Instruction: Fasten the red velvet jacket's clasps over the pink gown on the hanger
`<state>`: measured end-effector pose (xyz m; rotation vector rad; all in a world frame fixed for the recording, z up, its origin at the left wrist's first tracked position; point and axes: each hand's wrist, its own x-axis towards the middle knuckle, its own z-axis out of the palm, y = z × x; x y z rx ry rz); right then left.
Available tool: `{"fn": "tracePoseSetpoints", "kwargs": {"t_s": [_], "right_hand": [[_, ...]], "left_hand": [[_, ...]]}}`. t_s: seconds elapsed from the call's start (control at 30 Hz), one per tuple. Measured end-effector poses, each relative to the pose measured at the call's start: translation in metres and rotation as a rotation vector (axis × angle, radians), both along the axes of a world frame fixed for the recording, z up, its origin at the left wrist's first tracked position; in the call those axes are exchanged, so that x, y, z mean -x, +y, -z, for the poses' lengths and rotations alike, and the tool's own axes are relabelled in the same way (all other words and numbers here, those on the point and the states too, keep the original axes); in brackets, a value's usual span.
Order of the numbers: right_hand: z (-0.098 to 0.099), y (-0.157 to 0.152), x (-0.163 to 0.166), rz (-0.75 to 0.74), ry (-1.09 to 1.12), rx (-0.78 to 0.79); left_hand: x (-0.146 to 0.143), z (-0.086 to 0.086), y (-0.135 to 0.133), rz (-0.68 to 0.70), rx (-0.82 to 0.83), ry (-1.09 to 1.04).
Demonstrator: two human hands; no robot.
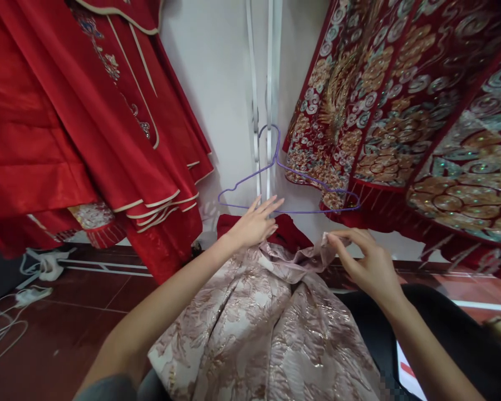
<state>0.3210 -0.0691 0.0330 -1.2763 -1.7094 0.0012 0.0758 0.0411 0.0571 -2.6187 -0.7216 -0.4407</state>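
A pale pink brocade garment (254,323) with a shiny raised leaf pattern spreads below my hands, its smooth pink upper edge bunched up. My right hand (365,262) pinches the right end of that edge between thumb and fingers. Over the left end lies my left hand (254,225), fingers stretched out and spread; whether its underside grips any cloth is hidden. Just beyond the fingertips, a purple hanger (242,181) hangs by its hook at a white metal upright. Dark red cloth (290,231) shows behind the garment, under the hanger.
Red garments with cream trim (150,156) hang on the left. Dark red, heavily embroidered garments (379,111) hang on the right. White cables (8,328) lie on the tiled floor at left. A black object (434,317) is beneath my right arm, beside a partly hidden white-and-red item (407,370).
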Motion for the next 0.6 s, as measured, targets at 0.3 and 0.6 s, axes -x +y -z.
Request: {"fn": "tracePoseSetpoints", "kwargs": {"t_s": [0.3, 0.6], "right_hand": [[0.011, 0.015, -0.018, 0.331, 0.255, 0.073], [0.021, 0.013, -0.034, 0.584, 0.307, 0.2]], "left_hand": [[-0.006, 0.03, -0.006, 0.006, 0.117, -0.128], [0.005, 0.028, -0.012, -0.001, 0.125, -0.151]]}}
